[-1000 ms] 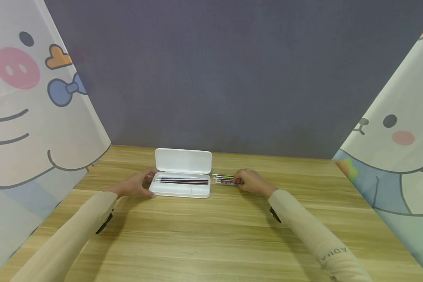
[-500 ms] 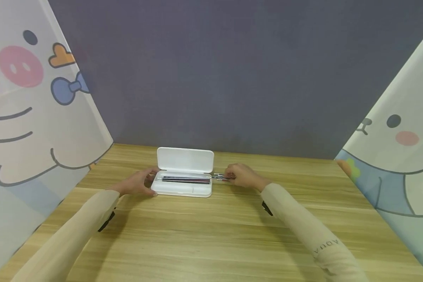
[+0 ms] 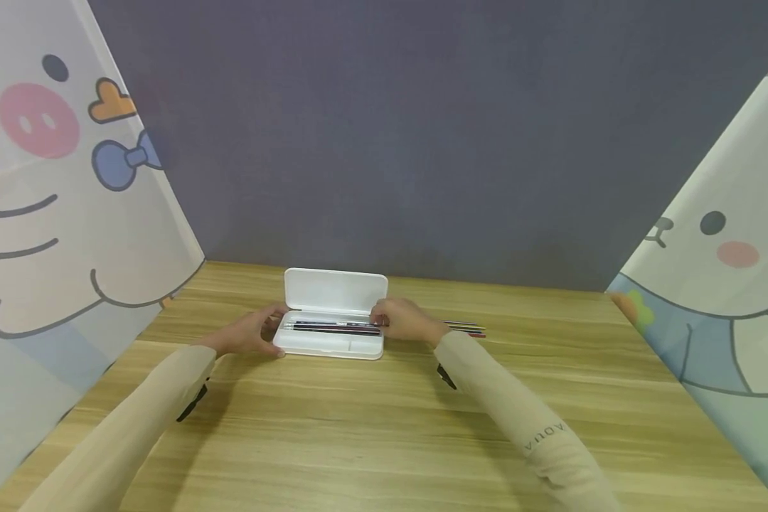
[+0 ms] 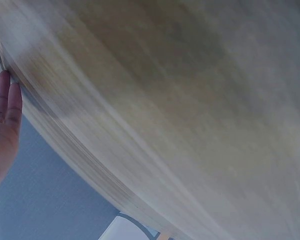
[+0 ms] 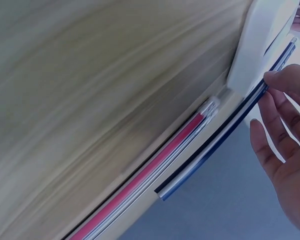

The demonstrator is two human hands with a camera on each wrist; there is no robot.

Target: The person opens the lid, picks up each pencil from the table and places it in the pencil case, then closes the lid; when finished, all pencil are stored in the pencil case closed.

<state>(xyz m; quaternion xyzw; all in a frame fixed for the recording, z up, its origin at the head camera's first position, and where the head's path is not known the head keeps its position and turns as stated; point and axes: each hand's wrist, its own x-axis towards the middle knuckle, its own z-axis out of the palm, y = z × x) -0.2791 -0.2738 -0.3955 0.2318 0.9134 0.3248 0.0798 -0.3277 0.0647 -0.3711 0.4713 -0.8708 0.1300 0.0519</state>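
Over the right end of the case (image 3: 313, 344), your right hand (image 3: 404, 319) pinches a pencil (image 5: 212, 141) while your left hand (image 3: 248, 333) grips the other end, though a low wrist could brush the loose pencils (image 3: 467, 327) and roll them across the bench (image 3: 358, 419).

A long right sleeve (image 3: 508, 409) of plain pale beige cloth was worn. Across its forearm, dark capital letters (image 3: 546, 435) were printed, too small to be read with certainty, and just beyond them on the same sleeve the cloth was gathered into soft creases (image 3: 553, 471). Under its cuff end a small black piece (image 3: 446, 377) could be seen. Left of the right sleeve, a left sleeve (image 3: 124, 419) of matching beige was worn, with a similar black fitting (image 3: 193, 404) beneath.
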